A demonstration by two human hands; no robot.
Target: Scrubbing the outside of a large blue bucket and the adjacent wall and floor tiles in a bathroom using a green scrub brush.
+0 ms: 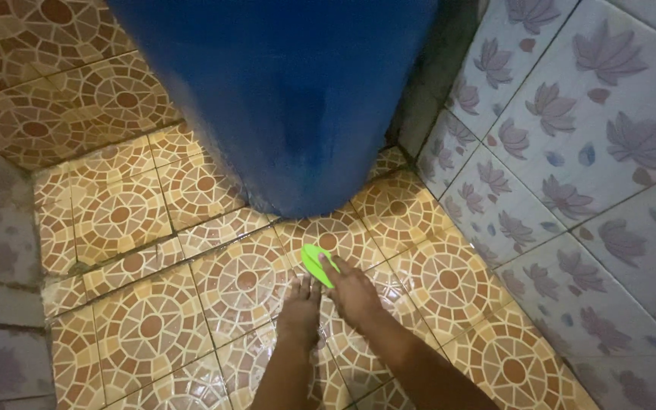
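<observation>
Down low | right hand point(353, 292), fingers clamped on green scrub brush point(316, 263), presses it flat on wet patterned floor tiles point(146, 326) | left hand point(300, 313), fingers together, braces beside | blue barrel point(290, 99) just behind.

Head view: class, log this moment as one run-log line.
right hand: grips green scrub brush on floor tile | left hand: flat on tile beside it | blue barrel: just beyond

A small bright green scrub brush point(317, 263) lies flat on the wet tiled floor, just in front of the big blue barrel. Fingers cover its near end.
</observation>
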